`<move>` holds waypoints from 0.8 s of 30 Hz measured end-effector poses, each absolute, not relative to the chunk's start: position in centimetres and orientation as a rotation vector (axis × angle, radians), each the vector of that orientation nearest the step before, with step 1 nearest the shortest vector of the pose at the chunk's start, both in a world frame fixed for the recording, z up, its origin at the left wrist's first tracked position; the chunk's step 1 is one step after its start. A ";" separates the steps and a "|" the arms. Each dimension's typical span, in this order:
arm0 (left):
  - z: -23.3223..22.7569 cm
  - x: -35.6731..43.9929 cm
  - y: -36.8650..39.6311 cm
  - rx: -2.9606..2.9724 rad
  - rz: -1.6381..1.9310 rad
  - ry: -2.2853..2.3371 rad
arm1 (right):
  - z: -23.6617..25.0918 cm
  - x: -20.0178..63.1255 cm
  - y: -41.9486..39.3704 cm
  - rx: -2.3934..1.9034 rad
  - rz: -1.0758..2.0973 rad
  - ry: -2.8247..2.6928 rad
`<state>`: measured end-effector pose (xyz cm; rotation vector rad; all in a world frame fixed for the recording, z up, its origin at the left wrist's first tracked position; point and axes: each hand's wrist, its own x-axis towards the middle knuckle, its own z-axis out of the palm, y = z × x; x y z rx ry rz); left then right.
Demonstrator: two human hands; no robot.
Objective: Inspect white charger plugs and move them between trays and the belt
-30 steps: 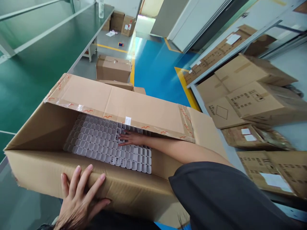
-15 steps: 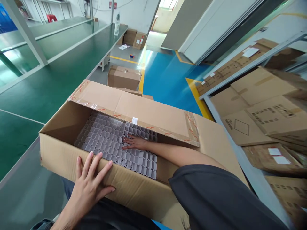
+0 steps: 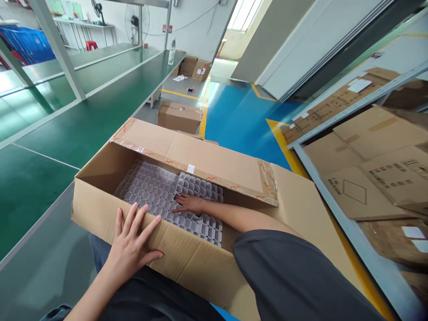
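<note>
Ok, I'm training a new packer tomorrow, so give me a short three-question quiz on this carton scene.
1. True or false: the right hand rests on the clear cell trays inside the open carton.
2. Where is the left hand? A) on the green bench B) on the carton's near wall C) in the air
3. What colour is the floor beyond the carton?

Key: 1 true; 2 B; 3 blue.

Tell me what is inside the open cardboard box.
The cardboard box holds clear plastic cell trays, with the right hand flat on them. The left hand rests on the near wall. Anything below the top trays is hidden.
</note>
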<state>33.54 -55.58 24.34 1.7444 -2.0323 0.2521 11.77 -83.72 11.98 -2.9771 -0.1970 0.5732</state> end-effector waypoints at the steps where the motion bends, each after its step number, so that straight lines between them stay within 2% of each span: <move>1: 24.3 33.6 -55.6 1.747 0.244 -2.031 | 13.1 12.7 -83.4 -2.983 0.583 -0.191; 3: 24.2 33.6 -55.7 1.746 0.228 -2.047 | 16.1 15.2 -82.6 -3.017 0.520 -0.143; 5: 24.4 33.5 -55.1 1.747 0.200 -2.073 | 20.4 18.1 -81.6 -3.077 0.305 -0.089; 10: 25.6 34.0 -48.8 1.792 -0.049 -2.001 | 33.3 25.2 -78.5 -3.226 -0.601 -0.209; 12: 25.5 34.5 -44.2 1.876 -0.173 -1.843 | 37.7 28.1 -76.1 -3.072 -0.988 -0.266; 14: 24.9 34.7 -38.9 2.008 -0.262 -1.582 | 41.0 31.7 -72.4 -2.794 -1.166 -0.410; 19: 23.3 31.0 -26.7 2.179 -0.311 -0.841 | 43.8 42.3 -56.8 -2.314 -1.086 -1.155; 24: 21.8 21.8 -18.9 2.144 -0.157 -0.101 | 40.8 47.6 -35.4 -1.837 -0.674 -1.680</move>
